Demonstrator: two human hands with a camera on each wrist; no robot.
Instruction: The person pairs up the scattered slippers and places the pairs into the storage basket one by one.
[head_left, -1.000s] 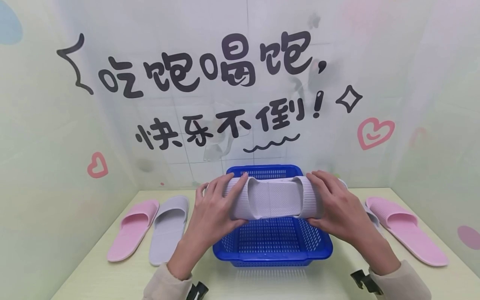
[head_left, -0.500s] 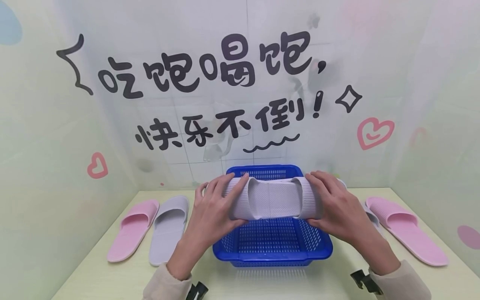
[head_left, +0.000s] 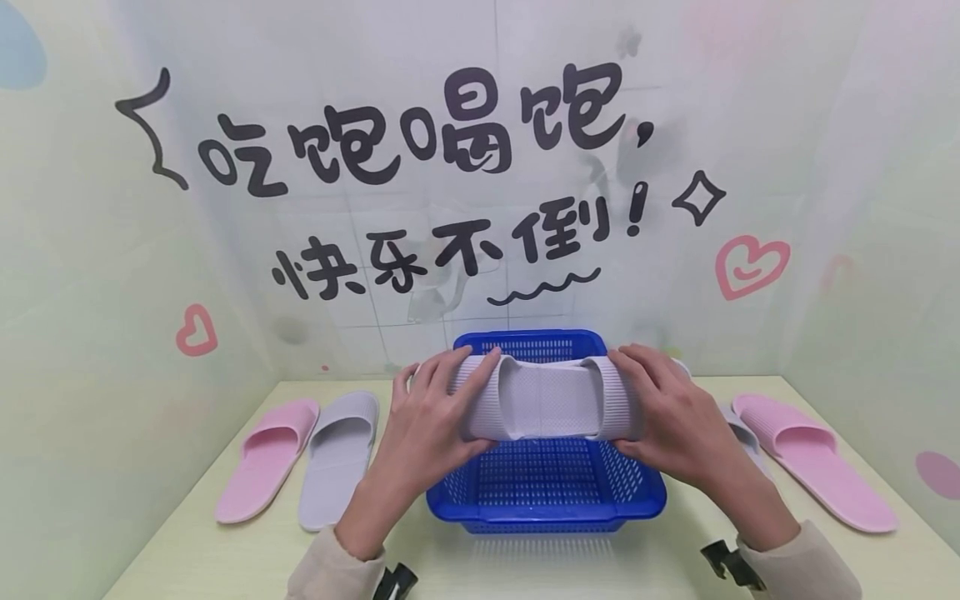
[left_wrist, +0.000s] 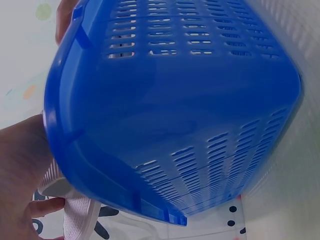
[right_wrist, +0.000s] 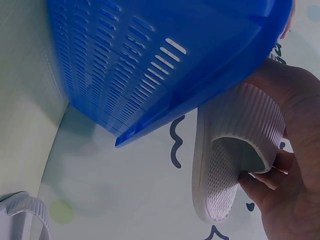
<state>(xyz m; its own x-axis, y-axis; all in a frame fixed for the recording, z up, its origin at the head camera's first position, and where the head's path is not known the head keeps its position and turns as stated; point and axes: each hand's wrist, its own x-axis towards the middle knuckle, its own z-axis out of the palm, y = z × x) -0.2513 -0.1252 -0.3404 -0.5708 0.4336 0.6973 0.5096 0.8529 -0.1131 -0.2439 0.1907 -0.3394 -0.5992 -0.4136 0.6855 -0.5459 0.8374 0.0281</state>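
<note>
Over the blue plastic basket [head_left: 546,512], both hands hold a pair of light grey-lilac ribbed slippers [head_left: 551,402] crosswise. They are stacked with one strap at each end and a dimpled insole showing between. My left hand [head_left: 431,410] grips the left end, fingers over the far side and thumb below the near edge. The right hand [head_left: 675,421] grips the right end the same way. In the right wrist view, fingertips reach to the opening of one slipper's strap [right_wrist: 250,112]. From the left wrist, the basket's wall [left_wrist: 150,95] covers most of the slippers.
At left on the pale table [head_left: 225,567] lie a pink slipper [head_left: 258,467] and a grey slipper [head_left: 337,462]. Another pink slipper [head_left: 832,475] lies at right, beside a grey slipper [head_left: 742,429] mostly hidden by the right hand. Behind stands a wall with large black characters [head_left: 480,125].
</note>
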